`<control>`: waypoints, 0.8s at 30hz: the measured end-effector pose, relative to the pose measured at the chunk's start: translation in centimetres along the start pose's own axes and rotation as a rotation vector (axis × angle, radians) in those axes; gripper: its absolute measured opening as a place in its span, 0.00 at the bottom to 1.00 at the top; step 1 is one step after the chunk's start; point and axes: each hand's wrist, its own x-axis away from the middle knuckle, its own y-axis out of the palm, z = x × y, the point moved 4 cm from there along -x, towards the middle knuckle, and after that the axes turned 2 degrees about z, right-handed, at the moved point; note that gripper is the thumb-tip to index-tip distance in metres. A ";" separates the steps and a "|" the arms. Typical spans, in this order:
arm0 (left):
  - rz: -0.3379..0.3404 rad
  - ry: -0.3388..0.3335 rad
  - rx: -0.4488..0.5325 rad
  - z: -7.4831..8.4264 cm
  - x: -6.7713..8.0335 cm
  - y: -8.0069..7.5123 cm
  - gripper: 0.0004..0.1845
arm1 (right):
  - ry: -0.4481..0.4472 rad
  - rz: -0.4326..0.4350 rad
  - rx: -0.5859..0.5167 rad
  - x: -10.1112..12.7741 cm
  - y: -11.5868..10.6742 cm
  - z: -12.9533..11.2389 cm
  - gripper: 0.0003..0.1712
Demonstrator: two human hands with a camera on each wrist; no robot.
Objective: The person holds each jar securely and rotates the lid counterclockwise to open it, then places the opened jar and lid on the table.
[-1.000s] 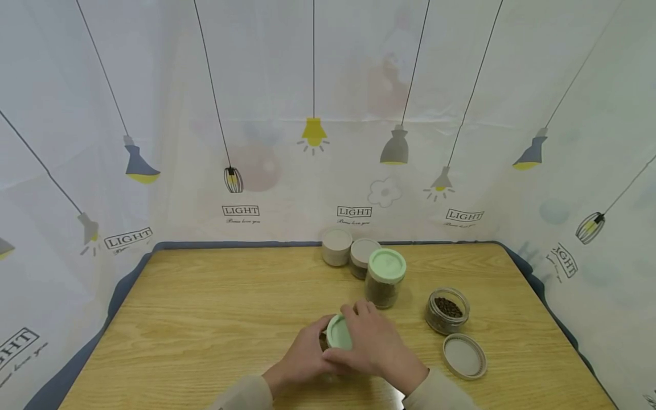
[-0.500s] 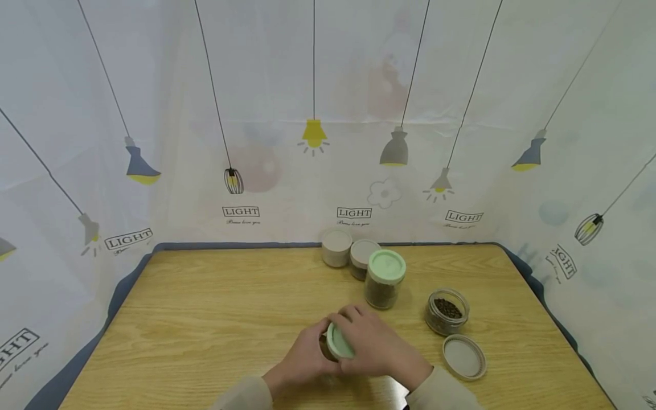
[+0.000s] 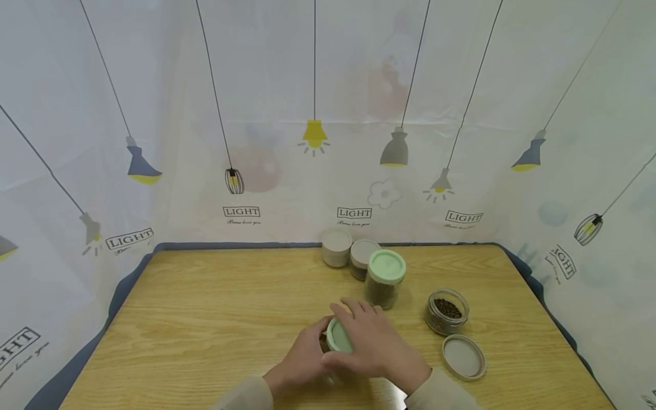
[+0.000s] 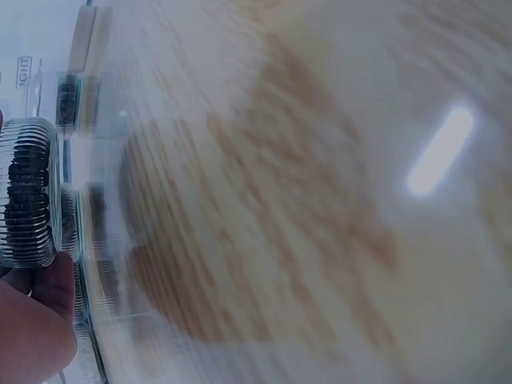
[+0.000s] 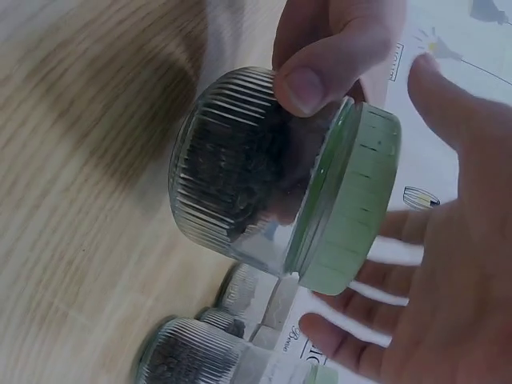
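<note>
Ribbed glass jar (image 5: 240, 184) with a mint green lid (image 5: 352, 200) sits near the table's (image 3: 205, 319) front edge. My left hand (image 3: 302, 359) grips its body, thumb curled round; my right hand (image 3: 376, 347) lies on the lid, fingers spread straight. Just behind it: a taller green-lidded jar (image 3: 385, 279), an open jar of beans (image 3: 447, 310), and a loose beige lid (image 3: 463, 357).

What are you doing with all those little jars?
A person's left hand grips a ribbed glass jar of dark bits, tipped on its side above the wooden table. The right hand, fingers spread, rests over its green lid. Nearby stand three lidded jars, plus an open jar with its beige lid lying beside it.
</note>
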 end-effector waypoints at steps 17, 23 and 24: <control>-0.008 0.003 0.014 -0.1 0.1 0.2 0.44 | 0.073 0.036 0.148 -0.1 0.1 0.2 0.44; -0.018 -0.011 0.027 -0.1 0.1 0.1 0.47 | -0.007 -0.023 0.077 -0.2 0.1 0.3 0.45; -0.018 -0.011 0.027 0.0 0.1 0.1 0.47 | -0.019 -0.036 0.064 -0.3 0.1 0.4 0.45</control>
